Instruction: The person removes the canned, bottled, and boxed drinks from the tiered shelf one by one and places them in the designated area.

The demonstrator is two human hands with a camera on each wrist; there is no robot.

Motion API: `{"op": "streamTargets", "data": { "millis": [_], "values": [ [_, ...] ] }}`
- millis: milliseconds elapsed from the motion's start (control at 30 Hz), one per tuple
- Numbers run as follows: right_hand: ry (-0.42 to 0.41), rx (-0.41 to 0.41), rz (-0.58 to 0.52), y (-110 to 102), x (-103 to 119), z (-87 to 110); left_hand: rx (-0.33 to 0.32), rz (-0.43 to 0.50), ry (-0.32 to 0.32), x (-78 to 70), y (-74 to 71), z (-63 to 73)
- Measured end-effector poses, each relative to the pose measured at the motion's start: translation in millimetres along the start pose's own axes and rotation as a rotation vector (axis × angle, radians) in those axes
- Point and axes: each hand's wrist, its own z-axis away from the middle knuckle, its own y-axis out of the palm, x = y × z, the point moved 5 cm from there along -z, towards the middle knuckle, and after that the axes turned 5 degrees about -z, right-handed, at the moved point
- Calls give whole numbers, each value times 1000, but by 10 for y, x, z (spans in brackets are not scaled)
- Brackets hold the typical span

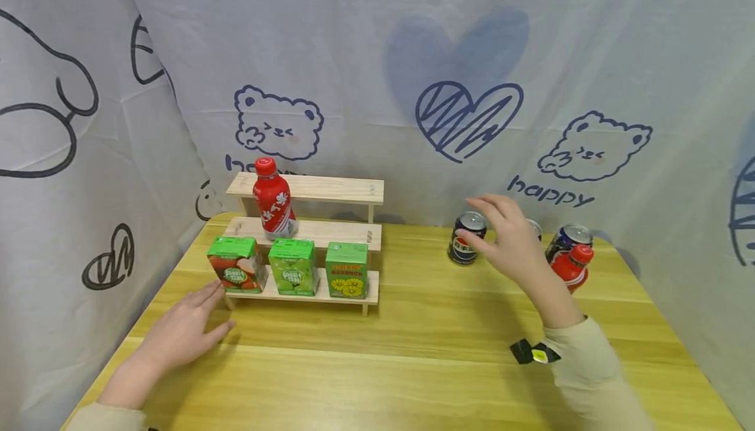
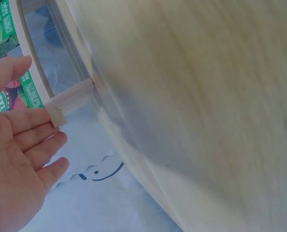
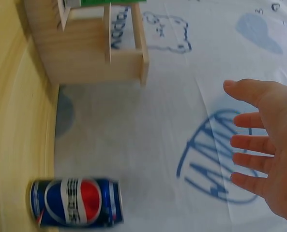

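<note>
My left hand (image 1: 179,329) is at the left end of a three-tier wooden shelf (image 1: 303,185), its fingertips at the corner of the lowest step beside a strawberry juice box (image 1: 237,266). In the left wrist view its fingers (image 2: 39,137) extend loosely along the shelf end. To the right, my right hand (image 1: 507,238) hovers with thumb and fingers spread apart and nothing between them. It is closest to a dark blue Pepsi can (image 1: 463,247), which stands upright on the table. The right wrist view has the can (image 3: 80,203) well apart from the hand (image 3: 274,150).
Two more green juice boxes (image 1: 293,267) share the lowest step. A red bottle (image 1: 274,202) stands on the middle step. Behind my right forearm are another can (image 1: 567,240), a partly hidden can (image 1: 535,228) and a red-capped bottle (image 1: 572,267). A printed curtain (image 1: 366,57) hangs behind the table.
</note>
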Motion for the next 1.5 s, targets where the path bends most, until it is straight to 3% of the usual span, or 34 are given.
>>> {"op": "streamTargets", "data": {
  "millis": [267,700,1100,1500],
  "values": [
    [-106,21,-67,222,326,-248,22,14,-14,0,-15,3],
    [-170,37,-179,611,807,-523,46,29,-29,-16,-30,-33],
    [-65,93,-256,938,1218,-746,43,25,-34,-12,-30,-19],
    [46,229,-230,1208,1587,-1042,43,28,-32,-17,-24,-19]
  ]
}}
